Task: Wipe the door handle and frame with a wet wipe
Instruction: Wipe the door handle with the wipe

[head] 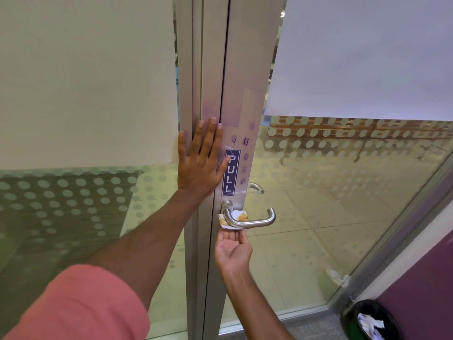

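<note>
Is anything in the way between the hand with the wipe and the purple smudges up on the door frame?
Nothing visible blocks it. The right hand presses the stained white wet wipe behind the silver metal lever handle; the purple smudges sit above, beside the blue PULL sticker.

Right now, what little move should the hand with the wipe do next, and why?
Probably slide the wet wipe rightward along the door handle. The right hand presses it behind the handle's base, and the wipe is already orange-stained there, while the lever's outer end looks untouched. The left hand steadies the frame.
</note>
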The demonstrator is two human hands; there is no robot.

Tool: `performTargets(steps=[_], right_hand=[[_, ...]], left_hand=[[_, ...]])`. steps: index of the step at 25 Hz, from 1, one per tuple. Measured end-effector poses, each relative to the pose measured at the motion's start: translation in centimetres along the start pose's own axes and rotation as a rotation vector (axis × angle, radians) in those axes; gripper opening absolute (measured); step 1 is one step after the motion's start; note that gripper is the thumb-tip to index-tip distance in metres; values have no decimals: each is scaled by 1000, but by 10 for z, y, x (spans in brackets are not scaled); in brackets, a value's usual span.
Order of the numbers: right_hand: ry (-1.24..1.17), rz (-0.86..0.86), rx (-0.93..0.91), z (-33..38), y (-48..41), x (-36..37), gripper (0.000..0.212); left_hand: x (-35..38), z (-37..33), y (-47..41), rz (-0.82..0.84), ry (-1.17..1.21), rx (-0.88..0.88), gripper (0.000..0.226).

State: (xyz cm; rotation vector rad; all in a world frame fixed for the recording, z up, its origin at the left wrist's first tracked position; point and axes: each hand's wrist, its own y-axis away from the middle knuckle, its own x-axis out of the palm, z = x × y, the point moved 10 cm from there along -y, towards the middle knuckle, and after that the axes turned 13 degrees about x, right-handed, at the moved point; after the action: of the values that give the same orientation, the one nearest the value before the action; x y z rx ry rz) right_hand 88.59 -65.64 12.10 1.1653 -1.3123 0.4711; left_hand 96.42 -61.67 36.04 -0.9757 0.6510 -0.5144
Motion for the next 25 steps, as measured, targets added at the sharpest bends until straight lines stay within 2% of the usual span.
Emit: performTargets(steps=[3,8,14,25], right_hand=[[-41,-8,-4,0,3,0,29],[60,5,23,17,16,-5,31],[73,34,37,24,16,0,32],[105,-30,-90,92,8,27,29]], left_hand=[[0,-1,0,-4,1,1,81],[0,0,0,-8,-8,1,80],[-1,0,0,-11,-18,4,79],[4,0,2,1,-24,-5,78]])
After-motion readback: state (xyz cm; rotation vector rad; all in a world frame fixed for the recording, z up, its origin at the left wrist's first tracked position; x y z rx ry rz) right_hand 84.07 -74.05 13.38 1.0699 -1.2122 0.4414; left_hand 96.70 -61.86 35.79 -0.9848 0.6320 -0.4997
